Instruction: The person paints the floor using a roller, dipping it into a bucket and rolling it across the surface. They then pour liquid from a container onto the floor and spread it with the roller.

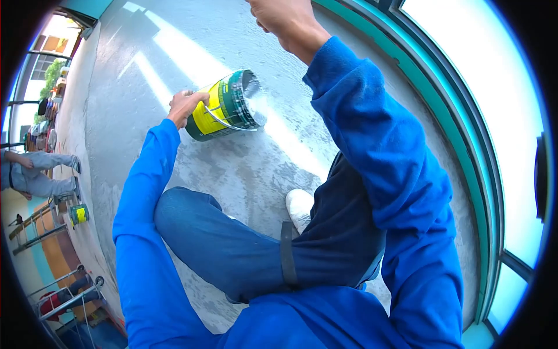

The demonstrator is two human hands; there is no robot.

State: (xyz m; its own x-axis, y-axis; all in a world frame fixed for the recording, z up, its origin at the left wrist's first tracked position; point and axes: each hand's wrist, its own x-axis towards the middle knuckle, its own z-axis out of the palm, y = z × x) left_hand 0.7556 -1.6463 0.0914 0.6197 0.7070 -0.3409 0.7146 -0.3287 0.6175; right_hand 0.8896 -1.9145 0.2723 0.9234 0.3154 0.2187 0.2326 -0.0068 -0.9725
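A green and yellow bucket (216, 110) leans over to the right on the grey floor, its mouth turned towards the window side. White material shows inside the mouth (254, 100). My left hand (187, 107) grips the bucket at its lower end, beside the loop of the wire handle (224, 122). Up at the top edge of the view is my right hand (288, 23), its fingers curled and partly cut off. Whatever it may hold is out of sight.
Sunlit strips cross the concrete floor (232, 174) around my white shoe (299, 209). A teal window frame (465, 139) runs along the right. At the far left are a person in grey trousers (49, 171), another bucket (78, 214), a ladder (35, 232) and metal scaffolding (72, 299).
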